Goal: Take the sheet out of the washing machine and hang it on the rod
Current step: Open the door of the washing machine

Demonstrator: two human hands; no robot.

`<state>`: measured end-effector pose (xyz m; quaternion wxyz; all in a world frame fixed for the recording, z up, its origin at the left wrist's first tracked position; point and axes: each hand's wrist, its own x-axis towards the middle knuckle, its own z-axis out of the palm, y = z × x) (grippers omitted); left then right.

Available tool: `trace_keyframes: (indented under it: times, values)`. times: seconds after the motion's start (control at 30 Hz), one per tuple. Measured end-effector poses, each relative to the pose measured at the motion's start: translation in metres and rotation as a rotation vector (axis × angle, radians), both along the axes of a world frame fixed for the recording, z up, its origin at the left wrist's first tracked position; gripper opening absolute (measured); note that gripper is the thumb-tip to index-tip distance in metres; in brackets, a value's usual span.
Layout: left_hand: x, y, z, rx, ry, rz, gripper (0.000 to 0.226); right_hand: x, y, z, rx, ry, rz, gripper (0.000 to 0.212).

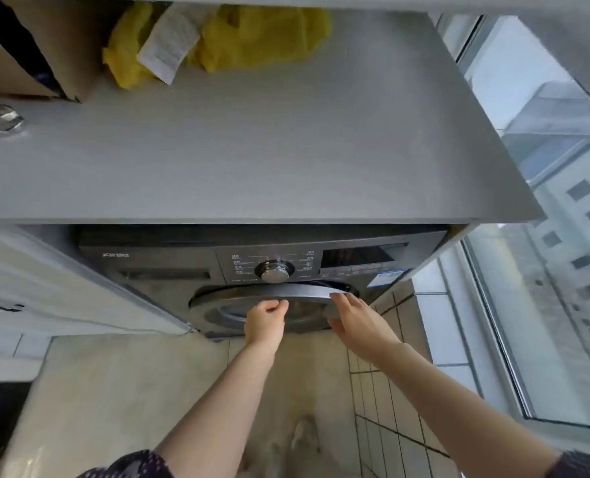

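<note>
A dark grey front-loading washing machine (262, 270) sits tucked under a grey surface (252, 150), and both hands are at its round door (269, 298). The left hand (265, 322) has its fingers curled at the door's upper rim, though I cannot tell whether it actually grips the edge. The right hand (352, 319) is open, fingers straight, fingertips touching the rim's right end. The door looks slightly ajar; the drum behind it is hidden, so the sheet cannot be seen. The panel carries a chrome dial (274, 270), a dark display (359, 255), a blue-and-white sticker (386, 274) and a brand word on the left too blurred to read. On the surface, at the back, an open cardboard box (28, 60) holds something dark, and a yellow plastic bag (252, 36) lies beside it with a printed paper slip (169, 43) on it, its text illegible.
</note>
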<state>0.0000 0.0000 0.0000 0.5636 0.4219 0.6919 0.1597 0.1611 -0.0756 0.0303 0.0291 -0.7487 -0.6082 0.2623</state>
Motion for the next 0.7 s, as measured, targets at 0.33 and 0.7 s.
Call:
trace_keyframes:
  times: [0.33, 0.7]
  values:
    - [0.023, 0.01, -0.027, -0.324, -0.371, 0.461, 0.027, 0.013, 0.034, -0.041, 0.019, 0.004, 0.059, 0.053]
    - [0.037, 0.008, -0.039, -0.211, -0.407, 0.626, 0.012, 0.017, 0.041, -0.055, 0.088, 0.096, 0.009, 0.045]
